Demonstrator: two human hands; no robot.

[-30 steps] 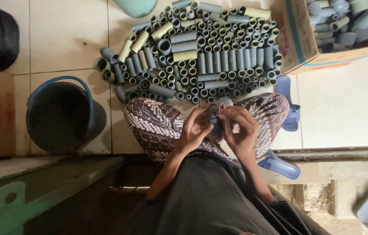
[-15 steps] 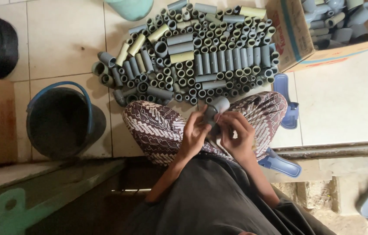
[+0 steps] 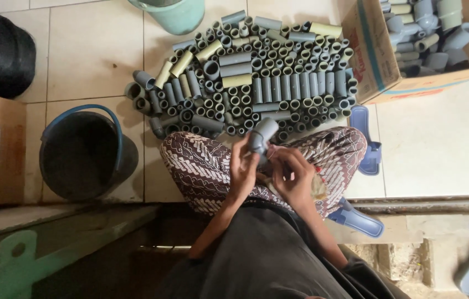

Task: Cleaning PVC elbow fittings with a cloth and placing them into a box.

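Pale tiled floor (image 3: 439,138), dim light; dark bucket (image 3: 82,158) left, cardboard box (image 3: 375,61) upper right, green metal frame (image 3: 18,266) below.

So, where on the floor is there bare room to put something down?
Bare tiles lie right of the blue sandal, below the cardboard box, and between the black bucket and the pipe pile. In front of the knees, pipes crowd the floor.

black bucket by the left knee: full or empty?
Looks empty: the black bucket stands upright and only a dark interior shows. The bottom is too dark to be sure.
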